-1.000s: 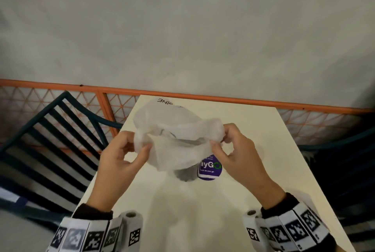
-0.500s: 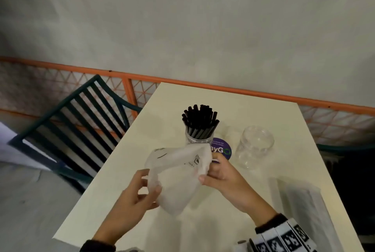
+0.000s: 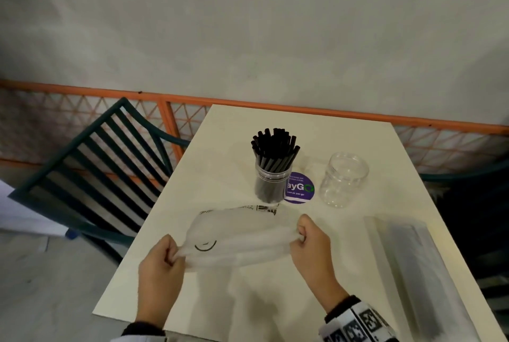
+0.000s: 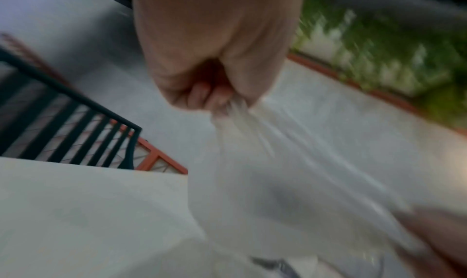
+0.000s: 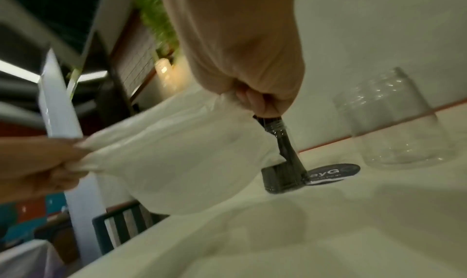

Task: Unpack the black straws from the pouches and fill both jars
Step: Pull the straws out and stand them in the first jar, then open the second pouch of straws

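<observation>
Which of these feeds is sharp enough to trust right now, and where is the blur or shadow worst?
Head view: jars sharp, filled jar and empty jar readable; the full pouch at the right edge is smeared. Left wrist view: heavy motion blur; only the left hand pinching the empty pouch reads. Right wrist view: dim and soft, with shadows on the table.

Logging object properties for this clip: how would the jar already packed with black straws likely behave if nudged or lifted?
The straw-filled jar is probably top-heavy: the black straws rise well above its rim and fan outward, so a sideways push near the top might tip it. It looks like clear, light plastic, so likely easy to lift. A tilt could spill the loose straws.
</observation>
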Tool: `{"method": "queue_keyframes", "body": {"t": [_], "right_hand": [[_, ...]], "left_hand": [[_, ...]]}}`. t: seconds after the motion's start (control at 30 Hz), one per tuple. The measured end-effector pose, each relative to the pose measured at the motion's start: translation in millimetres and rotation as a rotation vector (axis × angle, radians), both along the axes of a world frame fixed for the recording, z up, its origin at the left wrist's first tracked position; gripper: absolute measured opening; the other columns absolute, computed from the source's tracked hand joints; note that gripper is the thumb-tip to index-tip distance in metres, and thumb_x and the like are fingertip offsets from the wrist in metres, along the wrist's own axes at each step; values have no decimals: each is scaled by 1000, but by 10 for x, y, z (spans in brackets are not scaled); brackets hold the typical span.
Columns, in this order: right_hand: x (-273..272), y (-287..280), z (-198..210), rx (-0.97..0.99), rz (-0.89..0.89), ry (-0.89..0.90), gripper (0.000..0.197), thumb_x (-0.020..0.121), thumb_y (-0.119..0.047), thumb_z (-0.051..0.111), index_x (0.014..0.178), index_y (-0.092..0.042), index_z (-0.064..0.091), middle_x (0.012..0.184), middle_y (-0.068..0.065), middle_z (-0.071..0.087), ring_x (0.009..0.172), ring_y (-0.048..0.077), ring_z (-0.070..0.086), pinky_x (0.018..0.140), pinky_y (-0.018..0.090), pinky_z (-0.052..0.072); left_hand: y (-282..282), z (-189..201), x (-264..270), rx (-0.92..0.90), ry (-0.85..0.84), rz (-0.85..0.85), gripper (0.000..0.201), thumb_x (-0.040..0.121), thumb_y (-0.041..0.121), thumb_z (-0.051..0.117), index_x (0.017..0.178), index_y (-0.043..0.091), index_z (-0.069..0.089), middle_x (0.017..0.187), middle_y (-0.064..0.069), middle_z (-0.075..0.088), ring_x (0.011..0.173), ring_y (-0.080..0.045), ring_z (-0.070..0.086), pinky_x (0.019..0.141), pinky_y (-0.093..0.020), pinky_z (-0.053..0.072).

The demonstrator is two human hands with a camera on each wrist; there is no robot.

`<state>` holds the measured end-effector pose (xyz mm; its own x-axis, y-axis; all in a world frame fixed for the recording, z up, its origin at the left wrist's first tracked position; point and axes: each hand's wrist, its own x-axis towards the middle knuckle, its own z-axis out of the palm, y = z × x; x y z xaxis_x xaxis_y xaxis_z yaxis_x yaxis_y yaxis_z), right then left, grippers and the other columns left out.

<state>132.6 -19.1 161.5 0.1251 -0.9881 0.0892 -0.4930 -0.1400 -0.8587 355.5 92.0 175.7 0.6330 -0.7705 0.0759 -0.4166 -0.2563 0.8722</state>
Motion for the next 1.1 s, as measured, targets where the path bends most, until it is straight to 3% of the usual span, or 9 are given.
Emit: {"method": "queue_keyframes", "body": {"t": [0.17,0.33,0.5,0.67,0.8,0.87,0.9,0.97,1.1], "right_hand": [[55,174,-107,399,255,-178,25,73,-10,65,92,-22,54,97,4,62,88,21,59,75,25,48],[-95,390,-54,736,418,-665,34,86,-9,58,120,-11,58,120,-2,67,113,12,60,97,26,48],[78,498,-118,386,230,-283,2,83,-11,66,83,-13,64,92,10,69,90,23,65,75,27,55],[268,523,-314,-74,-67,222,26,66,6,55,76,-14,42,78,-3,36,63,12,39,57,15,34],[370,665,-531,-1,33,626,57,62,-1,62,115,-14,44,114,8,39,99,33,57,79,35,53],[352,741,-563,54,218,778,87,71,-27,61,143,-23,11,150,4,6,140,41,12,114,56,21],[352,770,-540,101,300,763,92,77,-43,54,145,-27,-6,152,-3,-14,141,30,-15,116,51,-1],[435,820,-479,71,320,682,88,81,-69,31,144,-29,-16,148,-8,-28,135,18,-32,112,41,-15],[642,744,-648,162,305,747,90,72,-64,-17,146,-25,15,158,6,5,145,28,2,117,44,4]], "left_hand": [[118,-172,279,101,58,-249,43,77,-10,55,79,33,55,75,-3,52,53,-14,45,50,-14,39],[222,-145,431,174,267,-494,24,79,16,68,101,28,67,101,12,67,75,-5,68,70,-13,51],[160,-275,512,151,49,-564,31,72,7,74,76,35,62,85,19,65,72,-4,63,65,-13,49],[64,-410,583,19,-215,-452,53,62,-16,62,58,28,32,69,13,40,57,-3,39,54,-12,33],[53,-664,575,79,-351,-436,63,63,-18,58,60,31,19,63,7,28,58,-9,32,49,-17,30],[84,-794,582,152,-387,-437,52,72,-10,58,62,28,24,66,5,32,54,-14,33,47,-26,32],[104,-843,587,186,-397,-439,47,75,-6,59,63,26,26,68,3,34,53,-18,36,49,-27,35],[141,-900,619,233,-378,-464,47,75,-1,64,64,27,28,68,3,37,52,-22,42,48,-25,36],[174,-816,649,274,-352,-568,35,65,20,79,93,26,58,90,1,56,80,-29,64,63,-33,50]]}}
